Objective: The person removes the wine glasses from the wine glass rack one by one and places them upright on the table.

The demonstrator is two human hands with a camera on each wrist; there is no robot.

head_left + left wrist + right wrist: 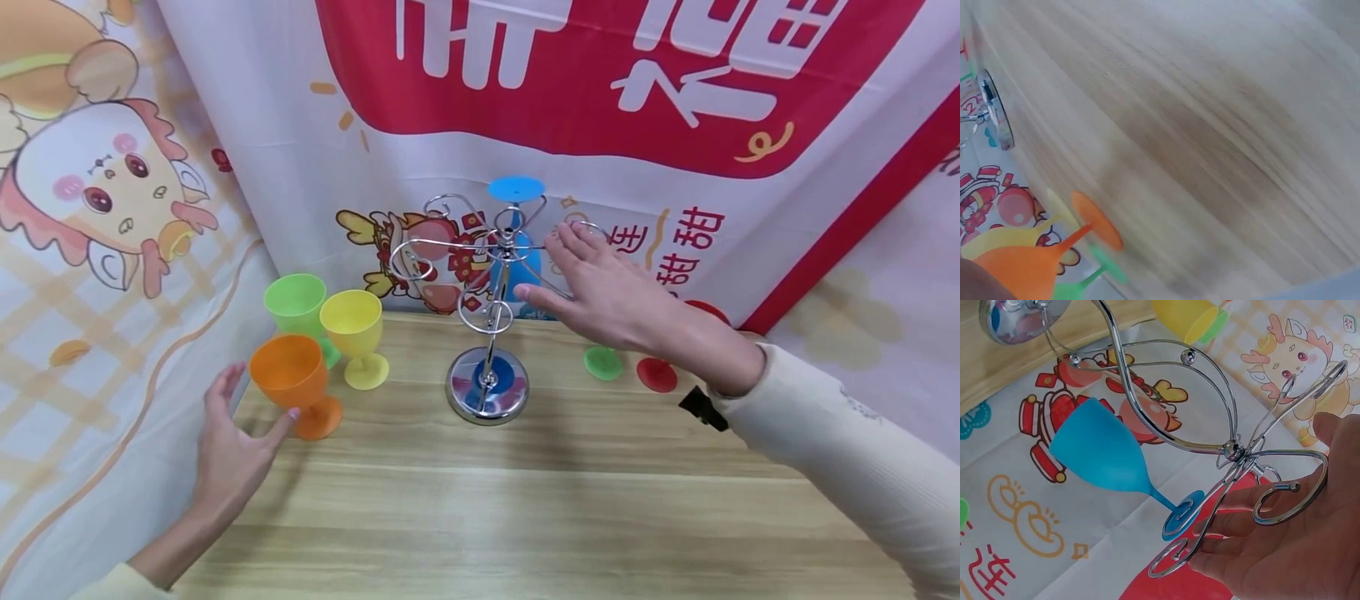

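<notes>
A chrome wire goblet rack (497, 312) stands on the table, its round base (487, 408) flat on the wood. A blue goblet (1100, 447) hangs upside down by its foot from the rack's upper loops. My right hand (611, 292) is held at those loops with straight fingers, beside a curled wire arm (1297, 503) in the right wrist view. At the left, my left hand (236, 454) is spread beside an upright orange goblet (288, 371), thumb close to its lower bowl. Behind it stand a yellow goblet (352, 329) and a green goblet (295, 302).
Partly hidden behind my right forearm are a green foot (603, 363) and a red foot (657, 375) of further goblets. A small black object (703, 408) lies near the right sleeve. A printed cloth (420, 158) hangs behind the wooden table (465, 508).
</notes>
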